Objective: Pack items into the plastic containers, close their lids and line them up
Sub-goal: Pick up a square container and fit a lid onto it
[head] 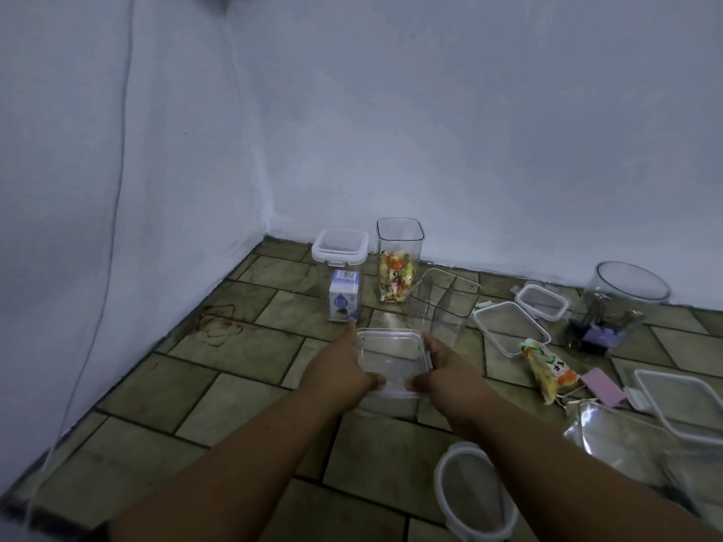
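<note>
Clasping a clear square container (391, 361) from both sides: left hand (344, 365) against one wall, right hand (442, 365) against the other, thumbs hooked over the near edge of its lid (391, 340), fingers laid forward along the sides. Apparently resting on the tiled floor (234, 346), right between the hands.

Looks empty, so probably very light. Thin, stiff, see-through plastic: smooth enough to slide out of a loose hold, and likely to crack if dropped on tile. Better taken by two opposite walls just under the rim than by the lid alone. Cannot tell whether the clips are latched.

Just past the left fingertips, touching or nearly so: a lidded container (340, 260) with a blue-and-white carton (344, 301) inside. Next to that, further out, a taller open container (400, 236) holding snack packets (395, 281). Ahead of the right hand, an empty container (446, 303), tilted. Off to the right of that hand: a loose rectangular lid (510, 326), a smaller lid (542, 303), a round tub (626, 291) with dark and purple contents too blurred to name, and a loose snack packet (547, 369) lying flat. Close by the right forearm, a round lid (473, 490).
</note>
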